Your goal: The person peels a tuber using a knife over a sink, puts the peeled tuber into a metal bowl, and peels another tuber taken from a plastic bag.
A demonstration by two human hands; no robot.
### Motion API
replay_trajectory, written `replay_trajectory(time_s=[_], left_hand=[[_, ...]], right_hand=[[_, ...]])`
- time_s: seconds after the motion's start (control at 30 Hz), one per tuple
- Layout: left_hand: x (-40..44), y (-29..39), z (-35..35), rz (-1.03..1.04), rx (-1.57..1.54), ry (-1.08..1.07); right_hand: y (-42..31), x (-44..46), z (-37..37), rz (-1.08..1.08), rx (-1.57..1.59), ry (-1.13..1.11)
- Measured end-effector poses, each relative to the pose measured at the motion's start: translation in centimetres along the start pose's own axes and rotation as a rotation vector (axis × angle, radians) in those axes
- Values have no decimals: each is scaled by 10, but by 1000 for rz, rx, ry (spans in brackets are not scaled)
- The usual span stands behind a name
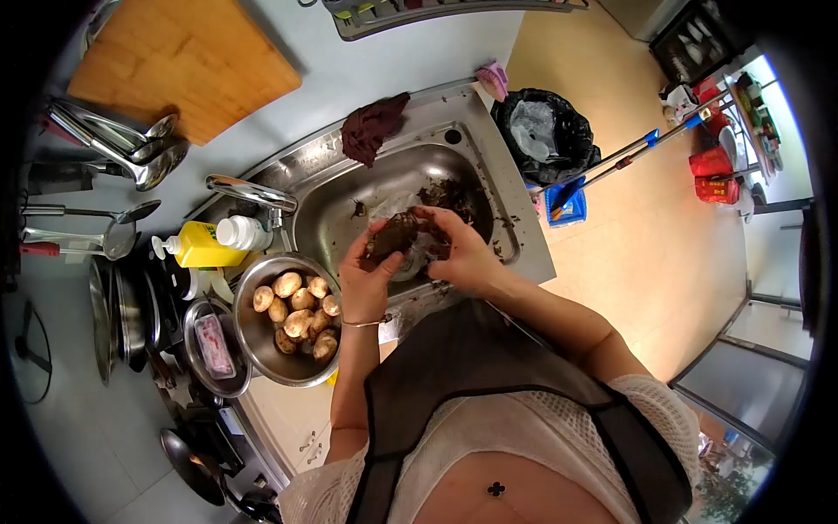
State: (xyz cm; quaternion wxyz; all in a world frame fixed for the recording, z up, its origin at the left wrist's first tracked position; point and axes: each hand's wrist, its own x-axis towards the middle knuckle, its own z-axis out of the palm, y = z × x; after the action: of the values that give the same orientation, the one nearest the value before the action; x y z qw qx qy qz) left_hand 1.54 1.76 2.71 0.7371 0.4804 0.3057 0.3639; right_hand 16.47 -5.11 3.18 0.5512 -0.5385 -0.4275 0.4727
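Note:
Over the sink (319,223), my left hand (367,278) is closed round a dark brown, dirt-covered lump (394,236); its exact kind is unclear. My right hand (467,253) has curled fingers against the lump's right side, with dark bits between them. Below both hands lies a crumpled clear plastic bag (394,206), partly hidden. Dark wet scraps (449,196) are strewn in the basin and along its right rim. Left of my left wrist stands a steel bowl (251,349) holding several pale brown potatoes (298,323).
The faucet (249,190) reaches in from the left. A maroon cloth (374,129) hangs over the back rim. Left are a yellow bottle (205,246), a white bottle (246,232) and a bowl with a wrapped pink pack (214,345). A black-lined bin (563,131) stands right.

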Motion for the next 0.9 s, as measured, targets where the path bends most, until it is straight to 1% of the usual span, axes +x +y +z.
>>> replay_trajectory(time_s=[0.07,0.13,0.17,0.23,0.27,0.33,0.37,0.43,0.47,0.53,0.57,0.63,0.67,0.73,0.87,0.9], left_hand=[[-4,8,9,-30,-21,31],[-7,10,8,-40,143,56],[-8,11,8,-41,144,57],[-9,12,8,36,272,76],[-9,8,5,36,271,77],[-5,2,1,-19,-19,141],[-5,0,-1,-20,-19,141],[-3,6,6,-104,-371,194],[-3,6,6,-104,-372,195],[-5,4,7,-62,-72,124],[-6,3,6,-67,-73,122],[-8,1,1,-128,178,69],[-9,1,2,-131,179,67],[-11,5,7,-11,274,-103],[-12,11,6,-51,289,-92],[-12,11,3,-36,353,-119]], right_hand=[[1,-1,7,15,41,-27],[-8,-4,10,73,-6,21],[-11,-5,10,74,-5,20],[-15,-6,9,51,-102,14],[-15,-6,9,52,-102,13],[-13,-6,8,65,86,-43],[-10,-6,7,66,86,-43],[-7,-6,7,32,-118,39],[-9,-6,6,32,-118,39],[-21,-4,5,-11,-173,119],[-18,-4,5,-8,-173,122],[-9,-3,7,-80,-132,55],[-8,-3,9,-78,-131,57],[-8,-6,13,-42,-164,98],[-17,-7,6,14,-259,100],[-10,-4,0,114,-79,38]])
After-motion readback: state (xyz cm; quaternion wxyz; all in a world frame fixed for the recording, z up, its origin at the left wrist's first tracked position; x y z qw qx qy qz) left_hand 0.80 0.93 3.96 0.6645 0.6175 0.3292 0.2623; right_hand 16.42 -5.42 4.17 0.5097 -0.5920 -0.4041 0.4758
